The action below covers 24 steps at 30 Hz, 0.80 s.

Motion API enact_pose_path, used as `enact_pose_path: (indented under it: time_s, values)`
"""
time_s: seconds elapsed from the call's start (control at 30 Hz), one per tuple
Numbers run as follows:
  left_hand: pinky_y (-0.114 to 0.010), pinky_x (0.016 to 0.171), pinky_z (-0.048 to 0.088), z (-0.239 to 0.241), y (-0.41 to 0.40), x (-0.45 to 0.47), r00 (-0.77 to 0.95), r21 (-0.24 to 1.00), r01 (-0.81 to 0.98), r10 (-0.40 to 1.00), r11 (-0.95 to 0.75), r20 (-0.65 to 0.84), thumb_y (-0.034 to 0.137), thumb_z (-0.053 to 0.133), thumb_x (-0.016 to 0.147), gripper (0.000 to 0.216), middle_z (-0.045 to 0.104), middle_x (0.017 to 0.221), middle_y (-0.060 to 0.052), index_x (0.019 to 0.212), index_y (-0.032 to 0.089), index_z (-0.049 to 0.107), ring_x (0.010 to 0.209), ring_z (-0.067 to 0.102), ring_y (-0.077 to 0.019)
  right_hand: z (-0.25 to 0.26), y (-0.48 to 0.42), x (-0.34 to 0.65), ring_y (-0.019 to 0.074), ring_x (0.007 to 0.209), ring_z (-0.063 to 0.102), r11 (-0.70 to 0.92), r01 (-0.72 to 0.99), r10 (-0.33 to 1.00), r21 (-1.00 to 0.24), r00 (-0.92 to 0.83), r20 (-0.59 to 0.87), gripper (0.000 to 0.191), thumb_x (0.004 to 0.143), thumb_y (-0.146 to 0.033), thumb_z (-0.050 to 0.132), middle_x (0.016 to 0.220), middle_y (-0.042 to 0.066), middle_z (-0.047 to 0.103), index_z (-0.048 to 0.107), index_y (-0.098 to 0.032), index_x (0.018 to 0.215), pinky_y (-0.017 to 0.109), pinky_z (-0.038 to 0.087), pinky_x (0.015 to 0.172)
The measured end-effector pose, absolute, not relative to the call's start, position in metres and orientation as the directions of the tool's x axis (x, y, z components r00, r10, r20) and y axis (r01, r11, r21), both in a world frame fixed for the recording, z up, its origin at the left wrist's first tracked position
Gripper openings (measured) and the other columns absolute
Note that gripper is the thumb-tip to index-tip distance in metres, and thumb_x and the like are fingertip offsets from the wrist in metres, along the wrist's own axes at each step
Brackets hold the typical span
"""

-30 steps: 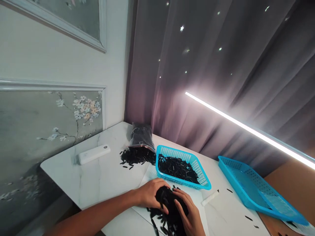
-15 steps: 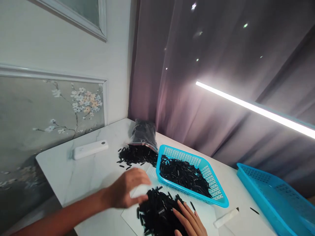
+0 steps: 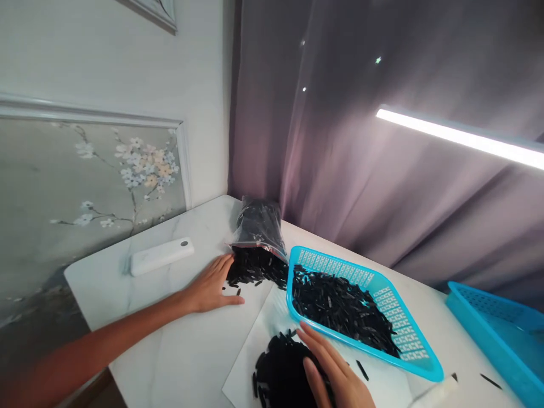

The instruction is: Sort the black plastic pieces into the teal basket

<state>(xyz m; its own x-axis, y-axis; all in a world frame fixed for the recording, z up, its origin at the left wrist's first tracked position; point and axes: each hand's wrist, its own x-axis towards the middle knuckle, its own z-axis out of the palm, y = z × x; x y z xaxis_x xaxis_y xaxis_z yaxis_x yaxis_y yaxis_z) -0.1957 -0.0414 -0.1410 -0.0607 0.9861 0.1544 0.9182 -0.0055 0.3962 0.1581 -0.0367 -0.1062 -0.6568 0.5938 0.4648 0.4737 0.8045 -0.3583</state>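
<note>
Since half a second ago, the left hand (image 3: 210, 289) has gone from beside the near heap of black pieces (image 3: 283, 371) to the left edge of the far pile (image 3: 255, 267). We see its thumb spread wide from fairly straight fingers, nothing visibly held. The near heap lies on white paper (image 3: 242, 371); the right hand (image 3: 335, 371) rests against its right side, fingers loosely bent, and we cannot tell whether it grips any pieces. Just beyond, to the right, the blue basket (image 3: 433, 371) holds more. The far pile sits at the clear bag's (image 3: 258, 224) mouth. We judge that a careless sweep could scatter it over the tabletop (image 3: 178, 351), and knocking the bag could spill more.
</note>
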Motion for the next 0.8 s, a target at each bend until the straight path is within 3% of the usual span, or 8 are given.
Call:
enact_pose_path:
  time_s: [0.1, 0.27, 0.4, 0.5, 0.6, 0.67, 0.8]
  values:
    - [-0.056, 0.120, 0.032, -0.137, -0.043, -0.191, -0.022, 0.399, 0.916, 0.984, -0.052, 0.179, 0.078, 0.064, 0.072, 0.108, 0.036, 0.156, -0.023, 0.150, 0.010, 0.032, 0.145, 0.034, -0.0394, -0.097, -0.016, 0.142, 0.0255, 0.126, 0.062, 0.793, 0.525, 0.610, -0.309, -0.680, 0.407, 0.043, 0.101, -0.030, 0.046, 0.144, 0.012, 0.058, 0.056, -0.018, 0.141, 0.037, 0.055, 0.102]
    - [-0.052, 0.114, 0.042, -0.126, -0.047, -0.190, -0.019, 0.409, 0.906, 0.956, -0.108, 0.294, 0.061, 0.059, 0.088, 0.086, 0.042, 0.150, -0.021, 0.151, 0.014, 0.026, 0.139, 0.044, -0.0335, -0.104, 0.019, 0.120, 0.0317, 0.133, 0.056, 0.741, 0.633, 0.666, -0.225, -0.648, 0.369, 0.040, 0.099, -0.024, 0.043, 0.151, 0.016, 0.050, 0.064, -0.014, 0.131, 0.050, 0.049, 0.108]
    - [-0.048, 0.117, 0.038, -0.111, -0.045, -0.183, 0.109, 0.370, 0.897, 0.931, -0.243, 0.348, 0.050, 0.057, 0.093, 0.059, 0.046, 0.148, -0.014, 0.142, 0.020, 0.044, 0.140, 0.043, -0.0295, -0.097, 0.039, 0.110, 0.0350, 0.133, 0.055, 0.694, 0.683, 0.714, -0.228, -0.612, 0.340, 0.041, 0.100, -0.024, 0.040, 0.149, 0.020, 0.051, 0.065, -0.010, 0.129, 0.055, 0.047, 0.109]
    - [-0.046, 0.118, 0.037, -0.102, -0.030, -0.176, 0.260, 0.341, 0.868, 0.915, -0.362, 0.308, 0.054, 0.064, 0.088, 0.064, 0.048, 0.151, -0.009, 0.142, 0.024, 0.049, 0.141, 0.043, -0.0293, -0.084, 0.049, 0.099, 0.0285, 0.126, 0.062, 0.771, 0.571, 0.635, -0.283, -0.726, 0.265, 0.037, 0.101, -0.019, 0.040, 0.140, 0.015, 0.062, 0.069, -0.017, 0.122, 0.047, 0.050, 0.107]
    - [-0.047, 0.123, 0.030, -0.098, -0.005, -0.171, 0.290, 0.329, 0.867, 0.916, -0.373, 0.277, 0.061, 0.059, 0.088, 0.074, 0.040, 0.158, -0.011, 0.148, 0.021, 0.043, 0.147, 0.035, -0.0301, -0.081, 0.065, 0.081, 0.0207, 0.125, 0.062, 0.792, 0.521, 0.596, -0.317, -0.772, 0.220, 0.037, 0.098, -0.009, 0.044, 0.134, 0.010, 0.066, 0.068, -0.019, 0.124, 0.034, 0.048, 0.108]
    - [-0.048, 0.124, 0.026, -0.097, 0.014, -0.169, 0.242, 0.326, 0.889, 0.934, -0.322, 0.261, 0.063, 0.052, 0.092, 0.074, 0.037, 0.159, -0.014, 0.149, 0.017, 0.041, 0.150, 0.030, -0.0300, -0.086, 0.081, 0.069, 0.0221, 0.123, 0.062, 0.738, 0.591, 0.668, -0.325, -0.707, 0.231, 0.036, 0.099, -0.008, 0.044, 0.135, 0.015, 0.063, 0.062, -0.014, 0.130, 0.039, 0.048, 0.107]
    - [-0.053, 0.122, 0.027, -0.097, 0.043, -0.171, 0.108, 0.330, 0.929, 0.975, -0.169, 0.194, 0.066, 0.043, 0.094, 0.079, 0.033, 0.159, -0.021, 0.148, 0.009, 0.041, 0.151, 0.026, -0.0356, -0.097, 0.118, 0.052, 0.0263, 0.115, 0.063, 0.629, 0.711, 0.776, -0.314, -0.598, 0.201, 0.036, 0.096, -0.031, 0.062, 0.133, 0.012, 0.060, 0.059, -0.017, 0.129, 0.049, 0.053, 0.095]
